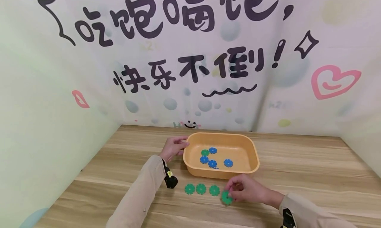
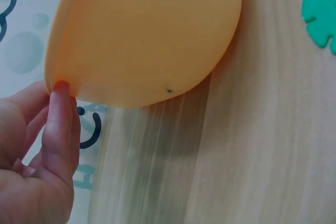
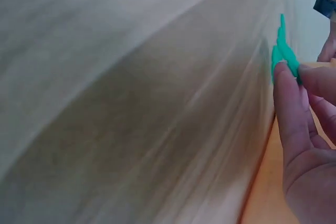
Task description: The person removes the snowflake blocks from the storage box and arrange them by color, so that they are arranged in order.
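Observation:
My left hand [image 1: 172, 148] pinches the left end of an orange plastic tub [image 1: 238, 147]. In the left wrist view, thumb and fingers [image 2: 60, 114] meet at the tub's rim. In front of the tub, my right hand [image 1: 251, 189] holds a green notched disc [image 1: 227, 198] between thumb and fingertips, close over the table. The right wrist view shows this green disc [image 3: 286, 53] nearly edge-on. To its left, three similar green discs [image 1: 200, 188] lie flat in a row.
Inside the tub lie several blue notched discs [image 1: 228, 163] and a green one [image 1: 205, 152]. The tub stands on a wood-grain table [image 1: 297, 162], near a white printed curtain [image 1: 268, 99] behind it.

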The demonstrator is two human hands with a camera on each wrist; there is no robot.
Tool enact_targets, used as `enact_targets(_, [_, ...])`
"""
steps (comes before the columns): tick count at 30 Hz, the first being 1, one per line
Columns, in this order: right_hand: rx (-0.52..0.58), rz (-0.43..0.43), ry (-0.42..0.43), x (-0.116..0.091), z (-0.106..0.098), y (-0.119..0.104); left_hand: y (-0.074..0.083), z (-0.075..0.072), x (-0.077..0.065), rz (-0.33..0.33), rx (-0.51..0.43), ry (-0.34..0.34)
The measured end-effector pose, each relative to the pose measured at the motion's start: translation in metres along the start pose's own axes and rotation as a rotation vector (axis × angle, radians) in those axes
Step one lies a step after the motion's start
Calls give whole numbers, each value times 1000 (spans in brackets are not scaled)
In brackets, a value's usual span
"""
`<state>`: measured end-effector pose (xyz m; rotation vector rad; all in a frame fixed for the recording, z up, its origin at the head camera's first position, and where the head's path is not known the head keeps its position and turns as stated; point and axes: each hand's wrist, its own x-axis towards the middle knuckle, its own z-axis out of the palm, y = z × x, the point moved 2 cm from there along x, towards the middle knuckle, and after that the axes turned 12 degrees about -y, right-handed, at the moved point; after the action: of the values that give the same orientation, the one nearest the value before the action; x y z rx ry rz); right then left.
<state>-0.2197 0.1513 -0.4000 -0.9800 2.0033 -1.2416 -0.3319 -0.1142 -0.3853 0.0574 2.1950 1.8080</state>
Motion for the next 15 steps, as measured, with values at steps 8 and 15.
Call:
enact_targets(8, [-71,124,71,1,-2,8,0,-1,-1,12,7,0])
enact_targets(15, [-142,107,166,3,1,11,1,-1,-1,8,3,-1])
